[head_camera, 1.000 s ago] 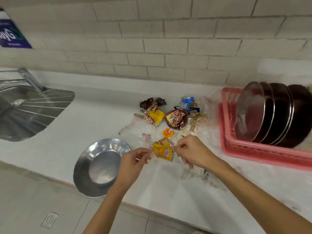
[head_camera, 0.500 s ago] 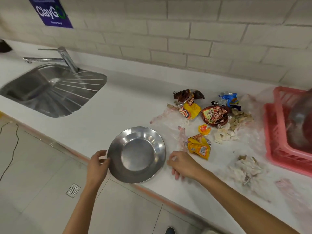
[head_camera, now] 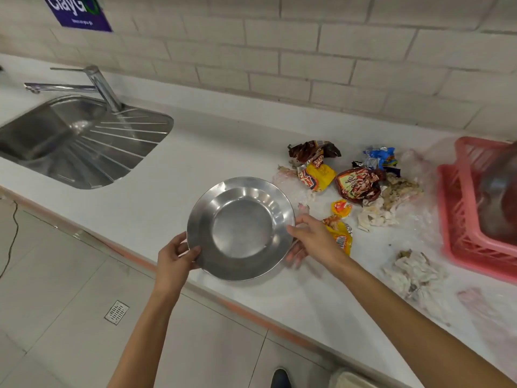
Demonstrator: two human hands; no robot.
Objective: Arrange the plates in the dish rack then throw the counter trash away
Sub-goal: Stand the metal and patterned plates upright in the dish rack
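head view: a steel plate is near the front edge of the white counter, held from two sides. the left hand grips its left rim, thumb on top and fingers curled under. the right hand holds the right rim, thumb above and blurred fingers below. if the plate touches the counter, i cannot tell. snack wrappers lie in a heap to its right, and crumpled tissue is nearer the front edge. the pink dish rack stands at the right end, the sink at the left.
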